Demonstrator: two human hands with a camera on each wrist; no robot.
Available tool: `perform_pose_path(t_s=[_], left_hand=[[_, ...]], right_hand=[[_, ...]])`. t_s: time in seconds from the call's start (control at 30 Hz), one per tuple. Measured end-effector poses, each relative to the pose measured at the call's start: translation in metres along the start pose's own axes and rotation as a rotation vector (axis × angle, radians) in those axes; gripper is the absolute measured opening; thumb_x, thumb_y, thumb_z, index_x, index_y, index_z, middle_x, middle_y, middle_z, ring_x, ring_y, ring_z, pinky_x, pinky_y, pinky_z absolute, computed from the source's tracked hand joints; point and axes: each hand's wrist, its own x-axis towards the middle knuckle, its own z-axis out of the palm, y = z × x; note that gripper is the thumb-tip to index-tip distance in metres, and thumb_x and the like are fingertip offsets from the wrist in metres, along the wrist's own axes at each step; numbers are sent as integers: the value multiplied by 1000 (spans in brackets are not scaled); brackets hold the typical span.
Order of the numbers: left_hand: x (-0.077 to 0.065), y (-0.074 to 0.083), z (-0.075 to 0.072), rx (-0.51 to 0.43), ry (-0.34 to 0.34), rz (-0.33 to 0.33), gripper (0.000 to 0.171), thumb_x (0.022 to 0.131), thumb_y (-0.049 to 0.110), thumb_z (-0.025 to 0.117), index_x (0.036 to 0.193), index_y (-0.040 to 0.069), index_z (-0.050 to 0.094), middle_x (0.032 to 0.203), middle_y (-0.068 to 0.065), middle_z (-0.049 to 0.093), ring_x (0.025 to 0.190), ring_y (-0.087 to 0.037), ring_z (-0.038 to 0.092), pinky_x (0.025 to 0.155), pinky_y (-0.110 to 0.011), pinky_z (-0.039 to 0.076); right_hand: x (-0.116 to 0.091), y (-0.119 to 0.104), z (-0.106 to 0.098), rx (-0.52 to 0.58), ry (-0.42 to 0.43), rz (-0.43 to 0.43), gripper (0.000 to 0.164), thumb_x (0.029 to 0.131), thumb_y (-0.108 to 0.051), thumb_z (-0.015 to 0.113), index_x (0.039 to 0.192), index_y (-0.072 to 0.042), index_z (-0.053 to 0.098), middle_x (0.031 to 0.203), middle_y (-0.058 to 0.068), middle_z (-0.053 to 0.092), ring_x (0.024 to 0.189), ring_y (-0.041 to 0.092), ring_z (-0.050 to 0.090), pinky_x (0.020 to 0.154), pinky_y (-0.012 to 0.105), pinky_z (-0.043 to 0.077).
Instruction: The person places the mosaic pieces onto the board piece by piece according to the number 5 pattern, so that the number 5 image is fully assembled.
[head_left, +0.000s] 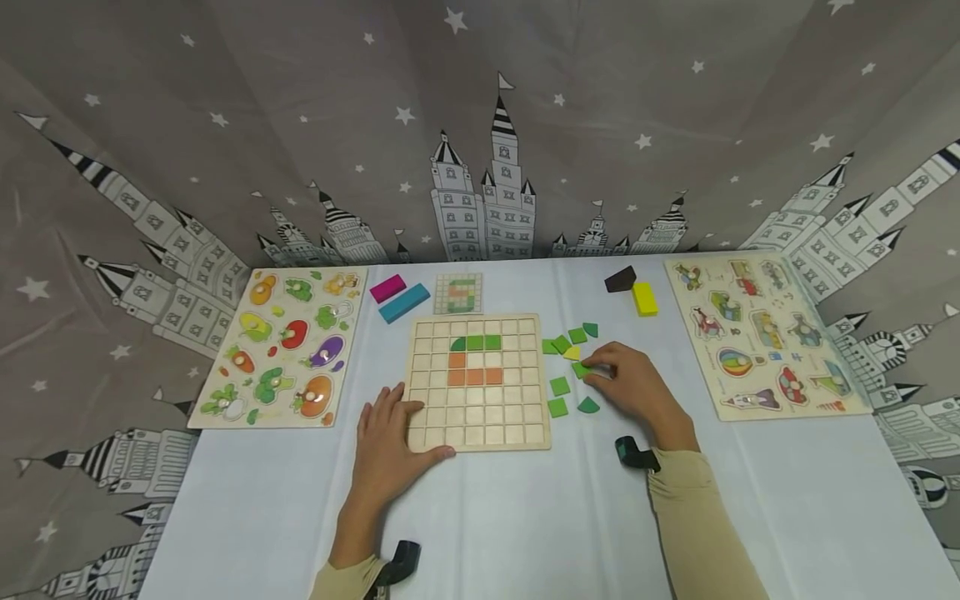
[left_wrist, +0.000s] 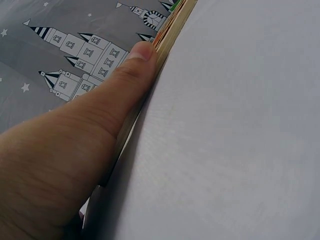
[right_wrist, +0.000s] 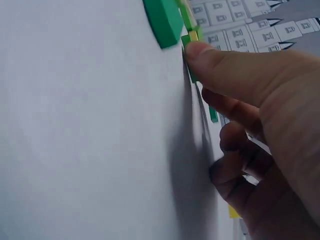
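A wooden grid board (head_left: 480,417) lies mid-table, holding green square tiles (head_left: 483,342), a rounded green tile (head_left: 458,343) and several orange tiles (head_left: 475,377). At its near left corner rests my left hand (head_left: 390,446), fingers spread over the left edge and thumb (left_wrist: 142,52) against the near edge. My right hand (head_left: 633,383) pinches a green square tile (head_left: 580,370) between thumb and fingertips, right of the board. Around it lie loose green squares (head_left: 559,386), a yellow tile (head_left: 572,353) and rounded green pieces (head_left: 588,405). The other right fingers curl loosely.
Behind the board lies a small pattern card (head_left: 458,294), with magenta (head_left: 387,288) and blue (head_left: 404,303) blocks to its left. Black (head_left: 620,280) and yellow (head_left: 645,299) blocks lie at back right. A vegetable puzzle (head_left: 281,358) and a toy puzzle (head_left: 757,333) flank the table.
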Motion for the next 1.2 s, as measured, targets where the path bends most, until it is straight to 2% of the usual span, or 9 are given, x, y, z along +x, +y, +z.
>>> perform_pose_path(t_s=[0.17,0.37,0.53,0.9,1.07,1.2], left_hand=[[0,0,2,4,-11,-1,92,66,67,84,132,9,56,165,-19,31,156,-41,18,126,-64,8],[0,-1,1,7,-1,2,92,66,67,84,132,9,56,164,-19,32,156,-40,18,126,-64,7],[-1,-2,0,8,-4,5,93,66,68,84,132,9,56,165,-19,32,156,-41,18,126,-64,7],[0,-2,1,7,-4,4,92,66,67,84,132,9,56,165,-18,32,156,-40,19,126,-63,8],[0,-3,2,5,-1,5,92,66,68,84,132,9,56,165,-19,32,156,-41,19,126,-64,8],[0,-3,1,8,3,2,92,66,68,84,132,10,56,165,-18,31,156,-41,19,126,-64,8]], right_hand=[[-4,5,-5,-18,15,30,21,89,-23,80,107,-13,77,122,8,67,92,23,57,81,36,47],[-7,8,0,12,-2,5,29,90,-19,79,119,-13,75,134,7,66,100,22,59,85,36,49],[-8,6,2,2,-3,-5,27,91,-16,77,119,-15,76,129,5,70,91,19,57,79,33,47],[-6,3,1,-19,19,-41,25,94,-20,75,117,-14,74,125,7,70,90,19,58,79,34,48],[-3,-3,1,4,46,-52,25,94,-21,75,118,-14,73,125,6,69,96,20,60,83,36,50],[5,-16,1,18,39,-72,26,94,-23,75,119,-14,73,125,7,69,103,24,62,89,41,51]])
